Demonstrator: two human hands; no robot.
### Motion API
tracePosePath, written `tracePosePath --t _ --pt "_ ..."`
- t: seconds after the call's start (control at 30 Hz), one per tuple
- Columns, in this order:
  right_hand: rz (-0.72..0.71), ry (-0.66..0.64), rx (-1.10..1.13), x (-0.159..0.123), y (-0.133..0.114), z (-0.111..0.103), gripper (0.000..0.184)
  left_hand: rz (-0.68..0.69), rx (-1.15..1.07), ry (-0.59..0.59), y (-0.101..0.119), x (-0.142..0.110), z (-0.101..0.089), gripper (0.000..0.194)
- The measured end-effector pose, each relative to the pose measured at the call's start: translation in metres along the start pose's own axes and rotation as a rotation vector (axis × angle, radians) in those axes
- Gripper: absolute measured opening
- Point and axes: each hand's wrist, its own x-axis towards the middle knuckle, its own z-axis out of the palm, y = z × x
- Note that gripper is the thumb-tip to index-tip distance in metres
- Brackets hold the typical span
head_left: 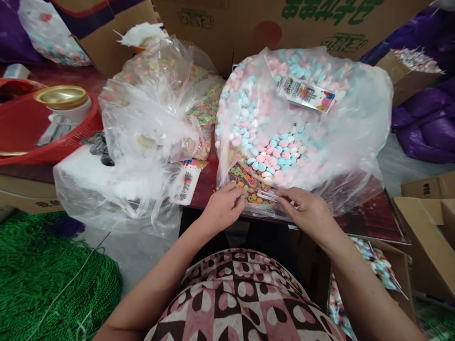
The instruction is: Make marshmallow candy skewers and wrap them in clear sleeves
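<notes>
My right hand [307, 206] pinches a few thin white sticks [267, 195] that point left over small colourful candy rings [244, 176]. At the left of those rings is my left hand [226, 204], its fingers curled together; whatever they may hold is too small to make out. The rings lie at the near edge of a big open clear plastic bag [355, 123]. Inside it, behind my hands, are many pink, blue and white oval candies [277, 155]. A printed packet [306, 94] rests on top of the bag.
Left of the big bag, crumpled clear bags [142, 128] hold more rings, with a printed card [188, 182] nearby. A red basket [21, 123] carries a gold-lidded jar [66, 102]. Cardboard boxes [213, 28] stand behind. Green cord [53, 274] is heaped at lower left.
</notes>
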Motion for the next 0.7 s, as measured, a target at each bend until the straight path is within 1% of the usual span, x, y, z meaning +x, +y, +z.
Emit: tracePosePath --t 0.07,0.13,0.2,0.27,0.4,0.5,0.6,0.7 --pt "-0.032 -0.074 -0.117 -0.004 0.004 0.008 0.018 0.012 0.102 0.032 0.003 0.01 0.002 0.025" --pt "-0.042 -0.119 -0.186 -0.005 0.006 0.014 0.016 0.053 0.242 0.024 0.004 0.019 0.005 0.024" --pt "-0.04 -0.137 -0.209 -0.005 0.005 0.017 0.016 0.087 0.352 -0.011 0.004 0.024 0.01 0.022" --pt "-0.043 -0.137 -0.217 -0.006 0.003 0.018 0.017 0.09 0.406 -0.029 0.002 0.023 0.014 0.022" --pt "-0.081 -0.137 -0.254 -0.007 0.001 0.017 0.015 0.078 0.392 -0.003 -0.003 0.013 0.018 0.027" --pt "-0.1 -0.114 -0.271 -0.006 0.002 0.02 0.015 0.077 0.374 0.008 -0.003 0.009 0.018 0.025" --pt "-0.091 -0.072 -0.297 -0.004 0.004 0.023 0.016 0.061 0.354 0.014 0.0 0.012 0.015 0.025" --pt "-0.087 -0.054 -0.294 -0.003 0.006 0.023 0.015 0.051 0.331 0.043 0.004 0.022 0.011 0.023"
